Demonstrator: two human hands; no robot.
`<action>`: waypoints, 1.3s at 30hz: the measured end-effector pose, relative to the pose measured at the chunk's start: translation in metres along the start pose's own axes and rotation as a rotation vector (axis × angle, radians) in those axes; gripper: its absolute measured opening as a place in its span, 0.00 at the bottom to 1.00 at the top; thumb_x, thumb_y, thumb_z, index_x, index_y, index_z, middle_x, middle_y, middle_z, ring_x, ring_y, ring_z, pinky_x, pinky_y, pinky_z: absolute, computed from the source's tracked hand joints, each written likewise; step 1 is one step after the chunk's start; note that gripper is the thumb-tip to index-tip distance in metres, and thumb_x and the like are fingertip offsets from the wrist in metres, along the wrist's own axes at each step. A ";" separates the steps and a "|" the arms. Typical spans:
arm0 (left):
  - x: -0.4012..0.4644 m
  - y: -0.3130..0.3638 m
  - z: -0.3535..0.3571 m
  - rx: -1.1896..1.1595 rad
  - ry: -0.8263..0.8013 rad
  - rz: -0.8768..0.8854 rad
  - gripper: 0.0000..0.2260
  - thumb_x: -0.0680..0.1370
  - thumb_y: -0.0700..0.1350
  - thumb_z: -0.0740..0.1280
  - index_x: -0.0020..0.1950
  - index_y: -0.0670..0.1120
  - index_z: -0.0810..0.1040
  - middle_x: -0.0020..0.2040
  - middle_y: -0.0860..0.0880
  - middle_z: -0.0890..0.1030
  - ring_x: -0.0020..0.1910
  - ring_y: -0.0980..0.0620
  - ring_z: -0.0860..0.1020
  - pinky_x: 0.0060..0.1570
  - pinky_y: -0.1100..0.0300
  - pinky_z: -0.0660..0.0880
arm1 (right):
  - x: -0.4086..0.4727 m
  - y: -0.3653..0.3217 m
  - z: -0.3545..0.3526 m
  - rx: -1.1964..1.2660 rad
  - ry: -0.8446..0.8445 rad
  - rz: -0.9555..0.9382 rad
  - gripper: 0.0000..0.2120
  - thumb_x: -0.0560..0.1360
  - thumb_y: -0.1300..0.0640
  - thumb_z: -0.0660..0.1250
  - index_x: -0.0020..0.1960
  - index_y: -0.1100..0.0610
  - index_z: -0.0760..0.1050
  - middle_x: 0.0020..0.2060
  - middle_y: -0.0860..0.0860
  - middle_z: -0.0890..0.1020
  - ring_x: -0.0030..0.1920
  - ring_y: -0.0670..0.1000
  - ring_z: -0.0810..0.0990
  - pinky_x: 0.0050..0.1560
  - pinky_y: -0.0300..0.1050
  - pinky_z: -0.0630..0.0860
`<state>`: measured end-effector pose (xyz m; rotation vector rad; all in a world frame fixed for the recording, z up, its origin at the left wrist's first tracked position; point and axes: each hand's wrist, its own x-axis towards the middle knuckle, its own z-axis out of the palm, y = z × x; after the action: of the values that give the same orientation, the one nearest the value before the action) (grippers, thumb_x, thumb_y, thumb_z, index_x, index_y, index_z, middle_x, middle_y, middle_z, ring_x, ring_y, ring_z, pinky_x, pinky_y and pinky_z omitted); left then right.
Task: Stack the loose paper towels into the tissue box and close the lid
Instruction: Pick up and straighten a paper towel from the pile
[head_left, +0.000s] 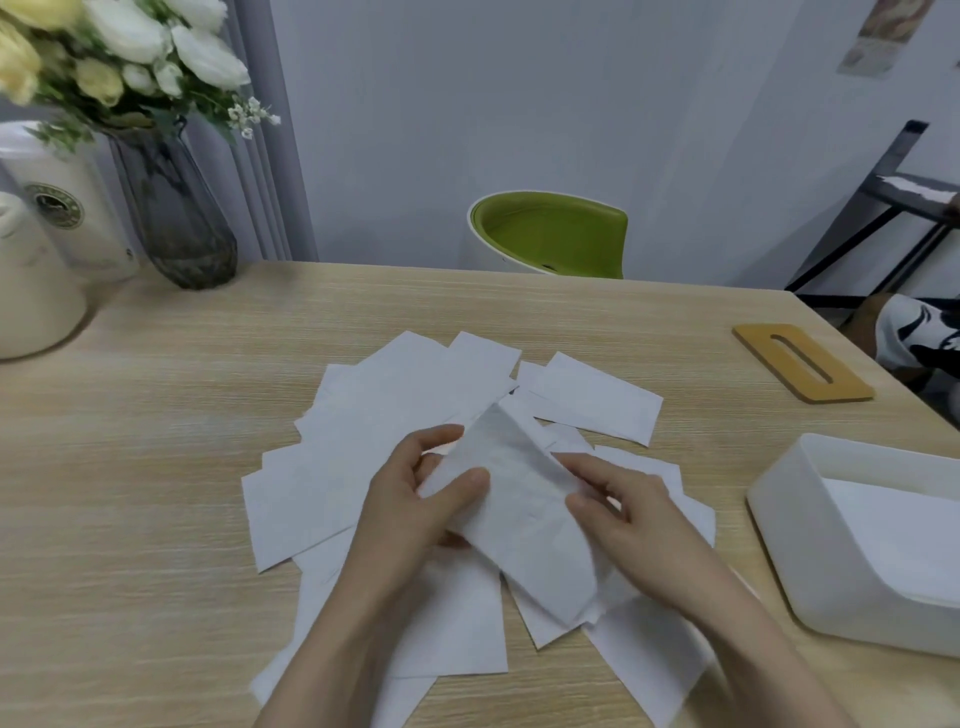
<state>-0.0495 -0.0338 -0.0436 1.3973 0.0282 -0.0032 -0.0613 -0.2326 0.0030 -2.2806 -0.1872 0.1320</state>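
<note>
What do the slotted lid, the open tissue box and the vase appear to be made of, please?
The slotted lid looks like wood or bamboo: flat, matte tan, darker edge. The tissue box seems to be smooth white plastic, with rounded moulded corners and a soft sheen. The vase looks like smoky grey glass: see-through, faceted near the base.

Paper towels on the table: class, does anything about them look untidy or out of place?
Yes. The paper towels lie fanned out, overlapping at odd angles beside the tissue box, and the lid lies apart from it, near the table's far edge.
</note>
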 end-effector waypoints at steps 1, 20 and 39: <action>0.002 0.003 -0.001 0.018 -0.056 0.006 0.14 0.67 0.47 0.74 0.52 0.56 0.82 0.43 0.49 0.84 0.43 0.52 0.84 0.38 0.57 0.80 | 0.001 0.000 -0.007 -0.041 0.010 -0.032 0.20 0.78 0.62 0.61 0.57 0.36 0.75 0.50 0.37 0.83 0.59 0.46 0.75 0.67 0.53 0.65; 0.002 -0.021 0.042 0.098 -0.065 0.071 0.11 0.73 0.50 0.66 0.53 0.51 0.80 0.50 0.56 0.85 0.50 0.57 0.82 0.48 0.61 0.74 | -0.023 0.049 -0.009 0.296 0.304 0.091 0.11 0.77 0.62 0.66 0.53 0.47 0.78 0.47 0.47 0.84 0.56 0.51 0.78 0.62 0.59 0.71; -0.014 -0.030 0.041 0.290 -0.017 0.103 0.09 0.75 0.52 0.61 0.53 0.54 0.77 0.50 0.59 0.82 0.53 0.60 0.79 0.51 0.60 0.73 | -0.034 0.063 0.007 0.043 0.359 0.093 0.05 0.77 0.50 0.60 0.45 0.46 0.73 0.36 0.42 0.78 0.46 0.44 0.71 0.51 0.45 0.57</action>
<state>-0.0630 -0.0801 -0.0660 1.6868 -0.0609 0.0684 -0.0903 -0.2749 -0.0481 -2.2274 0.1078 -0.2235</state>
